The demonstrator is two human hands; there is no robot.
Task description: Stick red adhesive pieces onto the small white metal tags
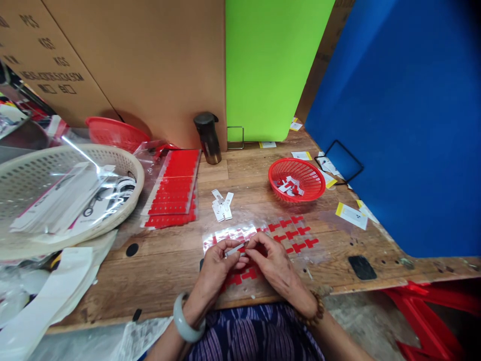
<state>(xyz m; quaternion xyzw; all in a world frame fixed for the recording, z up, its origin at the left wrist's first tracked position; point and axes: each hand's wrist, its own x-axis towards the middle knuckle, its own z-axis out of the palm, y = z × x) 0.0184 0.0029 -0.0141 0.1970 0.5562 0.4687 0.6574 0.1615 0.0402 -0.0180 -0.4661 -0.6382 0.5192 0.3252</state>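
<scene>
A small white strip [235, 249] is pinched between the thumb and fingers of my left hand [221, 258]. My right hand [268, 255] closes its thumb and forefinger at the strip's right end; what it grips there is too small to make out. Beneath both hands lies a clear sheet [270, 229] bearing rows of red T-shaped stickers [291, 234]. A little pile of white strips [222, 204] rests just beyond the sheet. Farther right, a red mesh basket [317, 188] holds several white pieces with red on them.
Stacked red sticker sheets [173, 185] lie left of the pile. A dark bottle [209, 140] stands behind them. At far left is a large cream basket [131, 200] with bagged papers. Green [270, 65] and blue panels [398, 125] rise at the back and right; yellow-white cards [352, 215] are scattered nearby.
</scene>
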